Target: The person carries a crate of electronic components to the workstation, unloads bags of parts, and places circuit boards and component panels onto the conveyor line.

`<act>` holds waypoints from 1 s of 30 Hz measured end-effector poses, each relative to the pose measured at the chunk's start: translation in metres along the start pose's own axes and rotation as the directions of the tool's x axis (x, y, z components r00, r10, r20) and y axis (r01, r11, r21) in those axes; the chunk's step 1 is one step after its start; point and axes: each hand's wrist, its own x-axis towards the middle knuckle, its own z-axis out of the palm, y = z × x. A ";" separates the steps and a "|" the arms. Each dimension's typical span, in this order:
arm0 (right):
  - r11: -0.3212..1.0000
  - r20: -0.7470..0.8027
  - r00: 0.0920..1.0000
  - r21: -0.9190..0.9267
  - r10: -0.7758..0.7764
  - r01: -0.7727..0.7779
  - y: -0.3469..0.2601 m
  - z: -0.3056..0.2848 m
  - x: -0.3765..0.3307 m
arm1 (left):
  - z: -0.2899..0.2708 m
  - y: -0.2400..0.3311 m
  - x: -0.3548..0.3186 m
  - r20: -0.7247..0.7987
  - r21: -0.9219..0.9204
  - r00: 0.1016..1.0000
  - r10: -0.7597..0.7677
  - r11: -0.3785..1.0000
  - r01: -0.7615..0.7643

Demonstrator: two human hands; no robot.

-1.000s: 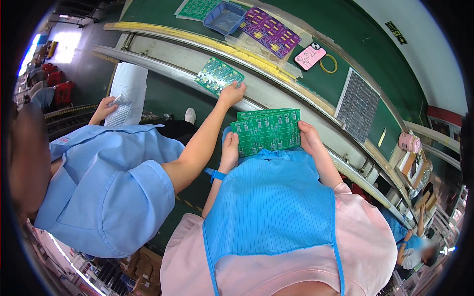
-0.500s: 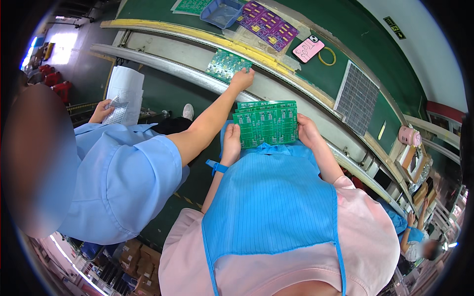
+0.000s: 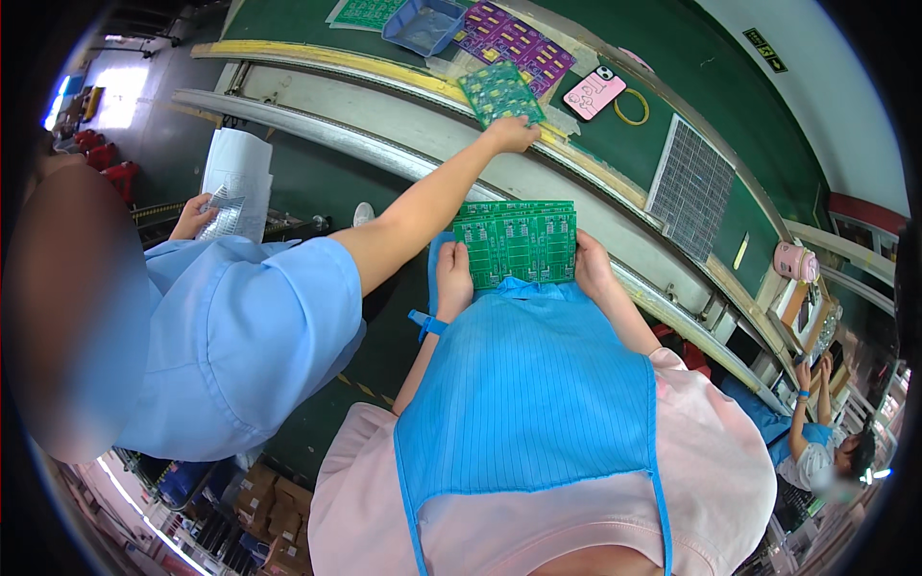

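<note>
Between my two hands is a small stack of green circuit boards [image 3: 514,245], held upright at chest height in front of my blue apron. My left hand [image 3: 453,276] grips the stack's left edge, thumb on its front face. The right edge is held by my right hand [image 3: 592,261], whose fingers go behind the boards. A co-worker's hand [image 3: 512,135] from the left holds another green circuit board [image 3: 501,93] over the yellow edge of the bench. That person's other hand [image 3: 196,216] holds white papers [image 3: 236,173].
A metal-railed conveyor [image 3: 384,158] runs along the bench. On the green bench top lie a purple circuit-board panel [image 3: 514,46], a blue tray [image 3: 423,26], a pink phone [image 3: 594,93], a yellow tape ring [image 3: 631,107] and a dark gridded sheet [image 3: 691,187]. Another person [image 3: 816,437] sits far right.
The co-worker has lifted the green circuit board off the conveyor, moving it away and to the right, over the bench edge. My hands and stack stay almost still.
</note>
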 end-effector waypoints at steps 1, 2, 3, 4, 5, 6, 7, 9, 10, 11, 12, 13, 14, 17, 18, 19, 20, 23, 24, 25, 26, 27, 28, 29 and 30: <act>1.000 0.001 1.000 0.000 0.001 -0.001 0.000 0.002 -0.001 | 0.001 -0.001 0.000 -0.001 -0.012 1.000 0.003 1.000 -0.003; 1.000 -0.014 1.000 -0.007 -0.010 0.010 -0.001 0.003 -0.002 | 0.001 -0.001 -0.001 -0.002 -0.025 1.000 0.006 1.000 -0.006; 1.000 -0.030 0.999 -0.013 -0.023 0.022 -0.002 0.004 -0.003 | 0.003 0.002 -0.001 -0.001 -0.024 1.000 0.006 1.000 -0.006; 1.000 -0.030 0.999 -0.012 -0.024 0.023 -0.001 0.004 -0.003 | 0.004 0.004 -0.002 -0.001 0.001 1.000 0.005 1.000 -0.005; 0.997 -0.035 0.998 -0.055 -0.061 0.059 0.001 0.002 -0.003 | 0.005 0.007 -0.004 -0.002 0.027 1.000 0.005 1.000 -0.005; 0.990 -0.039 0.994 -0.098 -0.101 0.097 0.002 0.001 -0.001 | 0.007 0.009 -0.004 0.001 0.027 1.000 0.008 1.000 -0.008; 0.990 -0.039 0.994 -0.096 -0.106 0.102 0.006 -0.003 0.002 | 0.009 0.011 -0.006 -0.009 0.004 1.000 0.027 1.000 -0.027; 0.931 -0.113 0.958 -0.289 -0.263 0.222 0.013 -0.005 0.005 | 0.011 0.012 -0.008 -0.017 -0.019 0.999 0.050 0.999 -0.050; 0.910 -0.085 0.956 -0.339 -0.282 0.238 0.012 -0.005 0.003 | 0.012 0.011 -0.008 -0.015 -0.012 0.998 0.059 0.998 -0.059; 0.910 -0.085 0.955 -0.337 -0.286 0.242 0.012 -0.003 0.001 | 0.013 0.010 -0.007 -0.012 -0.005 0.998 0.069 0.998 -0.069; 0.887 -0.066 0.953 -0.389 -0.295 0.248 0.012 -0.001 -0.001 | 0.014 0.009 -0.006 -0.009 -0.006 0.997 0.073 0.997 -0.073; 0.862 -0.046 0.952 -0.440 -0.304 0.254 0.011 0.001 -0.002 | 0.015 0.007 -0.005 0.021 0.026 0.997 0.078 0.997 -0.079; 0.862 -0.026 0.953 -0.435 -0.302 0.261 0.010 -0.002 0.000 | 0.017 0.006 -0.003 0.051 0.057 0.995 0.083 0.995 -0.086; 0.757 0.057 0.918 -0.546 -0.393 0.359 0.016 -0.006 0.013 | 0.013 -0.023 0.015 0.157 -0.331 0.986 -0.055 0.938 0.105; 0.763 0.041 0.923 -0.549 -0.382 0.340 0.004 0.006 0.008 | 0.009 -0.015 0.023 0.295 -0.490 0.953 -0.067 0.846 0.211; 0.708 0.046 0.903 -0.605 -0.427 0.366 -0.001 0.010 0.010 | 0.003 -0.005 0.030 0.427 -0.611 0.903 -0.048 0.721 0.327; 0.741 0.065 0.904 -0.551 -0.422 0.385 -0.008 0.015 0.014 | -0.002 0.005 0.037 0.545 -0.688 0.838 0.001 0.571 0.447; 0.775 0.145 0.914 -0.490 -0.379 0.399 -0.023 0.028 0.036 | -0.010 0.003 0.041 0.055 -0.023 0.994 0.099 0.995 -0.098; 0.787 0.179 0.926 -0.488 -0.333 0.378 -0.029 0.033 0.046 | -0.019 0.005 0.043 0.037 -0.100 0.999 0.039 0.994 -0.035; 0.729 0.213 0.921 -0.564 -0.325 0.388 -0.039 0.038 0.055 | -0.028 0.015 0.047 0.039 -0.171 0.999 -0.023 0.985 0.029; 0.760 0.264 0.926 -0.533 -0.270 0.373 -0.049 0.046 0.066 | -0.038 0.023 0.051 0.067 -0.249 0.998 -0.006 0.968 0.022; 0.789 0.320 0.925 -0.504 -0.206 0.350 -0.060 0.062 0.072 | -0.048 0.028 0.052 0.087 -0.324 0.996 0.010 0.946 0.019; 0.714 0.348 0.927 -0.613 -0.138 0.337 -0.081 0.086 0.065 | -0.050 0.051 0.046 0.055 -0.408 0.998 -0.011 0.912 0.033; 0.708 0.444 0.886 -0.584 -0.132 0.398 -0.083 0.108 0.072 | -0.069 0.037 0.055 0.013 -0.388 0.998 0.058 0.920 -0.049; 0.644 0.509 0.855 -0.624 -0.096 0.443 -0.092 0.125 0.079 | -0.071 0.049 0.056 0.007 -0.436 0.996 0.090 0.897 -0.078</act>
